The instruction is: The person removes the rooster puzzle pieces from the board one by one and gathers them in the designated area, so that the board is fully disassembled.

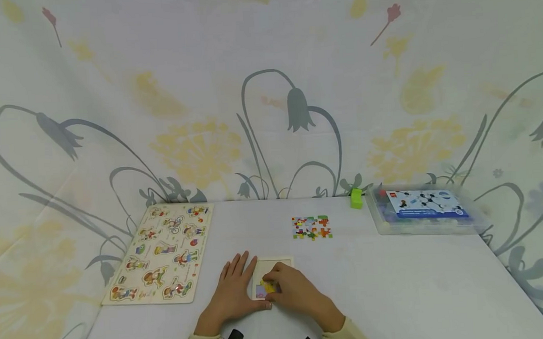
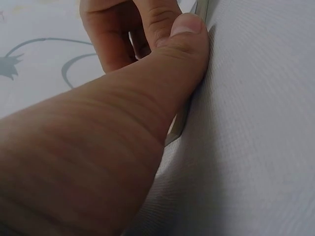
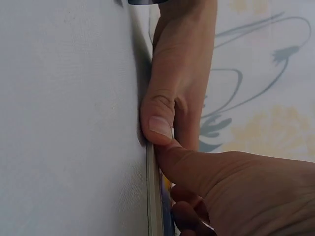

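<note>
A small wooden puzzle tray (image 1: 284, 260) lies on the white table in front of me, with yellow and purple jigsaw pieces (image 1: 260, 292) in its lower part. My left hand (image 1: 233, 292) rests flat along the tray's left side, fingers spread, its thumb at the near edge. Over the tray, my right hand (image 1: 297, 289) pinches a yellow jigsaw piece (image 1: 269, 286) with curled fingers, which partly cover it. In the right wrist view the left thumb (image 3: 160, 125) meets the right thumb at the tray's edge (image 3: 154, 196).
Several loose jigsaw pieces (image 1: 311, 228) lie grouped beyond the tray. A wooden picture board (image 1: 159, 255) with cartoon figures is on the left. At the back right stand a green block (image 1: 356, 198) and a clear plastic box (image 1: 419, 229) with a blue-and-white leaflet.
</note>
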A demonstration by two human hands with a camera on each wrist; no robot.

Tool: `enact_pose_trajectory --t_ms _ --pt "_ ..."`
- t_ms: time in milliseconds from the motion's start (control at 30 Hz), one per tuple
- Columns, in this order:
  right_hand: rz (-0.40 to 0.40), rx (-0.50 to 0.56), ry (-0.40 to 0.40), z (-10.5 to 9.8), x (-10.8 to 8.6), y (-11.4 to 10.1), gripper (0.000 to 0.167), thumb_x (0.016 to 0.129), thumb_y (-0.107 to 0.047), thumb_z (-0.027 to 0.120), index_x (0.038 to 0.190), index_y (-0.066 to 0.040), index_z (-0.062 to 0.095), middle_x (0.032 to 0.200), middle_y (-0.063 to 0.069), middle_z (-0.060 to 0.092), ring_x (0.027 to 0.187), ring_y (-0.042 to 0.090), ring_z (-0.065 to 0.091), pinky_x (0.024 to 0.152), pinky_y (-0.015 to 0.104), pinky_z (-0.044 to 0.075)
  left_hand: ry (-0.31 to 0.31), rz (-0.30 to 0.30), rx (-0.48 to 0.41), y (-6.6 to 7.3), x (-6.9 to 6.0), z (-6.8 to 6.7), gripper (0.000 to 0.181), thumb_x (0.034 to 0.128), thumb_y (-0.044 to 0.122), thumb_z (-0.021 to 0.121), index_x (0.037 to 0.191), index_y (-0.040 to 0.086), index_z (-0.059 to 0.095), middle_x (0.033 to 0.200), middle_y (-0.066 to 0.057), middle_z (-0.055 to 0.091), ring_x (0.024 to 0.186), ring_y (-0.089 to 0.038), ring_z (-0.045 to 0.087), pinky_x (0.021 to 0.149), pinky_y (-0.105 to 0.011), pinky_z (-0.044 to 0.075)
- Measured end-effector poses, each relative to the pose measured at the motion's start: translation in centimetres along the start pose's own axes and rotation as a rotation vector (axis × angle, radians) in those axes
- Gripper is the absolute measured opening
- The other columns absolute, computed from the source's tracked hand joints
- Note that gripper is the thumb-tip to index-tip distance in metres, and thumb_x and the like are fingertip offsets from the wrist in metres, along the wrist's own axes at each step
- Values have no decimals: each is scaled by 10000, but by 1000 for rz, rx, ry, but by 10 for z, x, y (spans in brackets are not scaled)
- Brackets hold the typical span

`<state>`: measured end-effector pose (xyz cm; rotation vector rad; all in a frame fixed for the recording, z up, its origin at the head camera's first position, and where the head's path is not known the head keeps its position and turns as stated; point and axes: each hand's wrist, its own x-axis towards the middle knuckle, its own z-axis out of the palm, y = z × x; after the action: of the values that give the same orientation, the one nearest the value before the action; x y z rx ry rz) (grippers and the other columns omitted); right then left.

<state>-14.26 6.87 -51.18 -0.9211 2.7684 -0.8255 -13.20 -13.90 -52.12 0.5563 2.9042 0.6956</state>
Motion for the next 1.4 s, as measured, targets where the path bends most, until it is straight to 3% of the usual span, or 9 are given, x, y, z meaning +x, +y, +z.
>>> enact_pose_trajectory --t_ms 233,467,733,967,1400 --pt "13 1 27 0 2 -7 311 841 -212 837 1122 -96 769 979 -33 666 732 -20 471 678 171 457 7 6 -3 0 0 -1 1156 724 671 813 1593 71 343 1674 -211 252 1552 -445 207 1234 -661 185" --pt "45 123 -7 -3 6 -8 261 823 -112 833 1066 -59 754 912 -23 654 740 -10 519 667 171 479 2 -6 -17 1 -1 -2 1155 721 659 823 1589 62 349 1672 -215 256 1552 -446 204 1237 -665 174" --pt "53 102 -42 -4 7 -8 284 843 -146 834 1085 -101 693 979 -37 641 818 24 540 748 232 507 8 -19 -13 2 -1 -3 1154 715 666 823 1587 70 359 1673 -201 264 1554 -433 210 1241 -659 173" --pt "24 172 -47 -5 5 -6 296 851 -72 817 1099 -92 655 920 -55 624 770 -30 502 708 169 487 4 -23 -24 3 0 -2 1144 718 662 824 1586 75 364 1671 -202 270 1555 -433 208 1243 -655 171" --pt "-67 59 -54 -7 4 -3 204 945 -92 718 1148 -79 703 995 -29 654 810 -28 521 739 158 507 5 -3 -37 4 -1 -4 1150 719 656 825 1584 57 358 1667 -214 269 1550 -443 211 1234 -663 181"
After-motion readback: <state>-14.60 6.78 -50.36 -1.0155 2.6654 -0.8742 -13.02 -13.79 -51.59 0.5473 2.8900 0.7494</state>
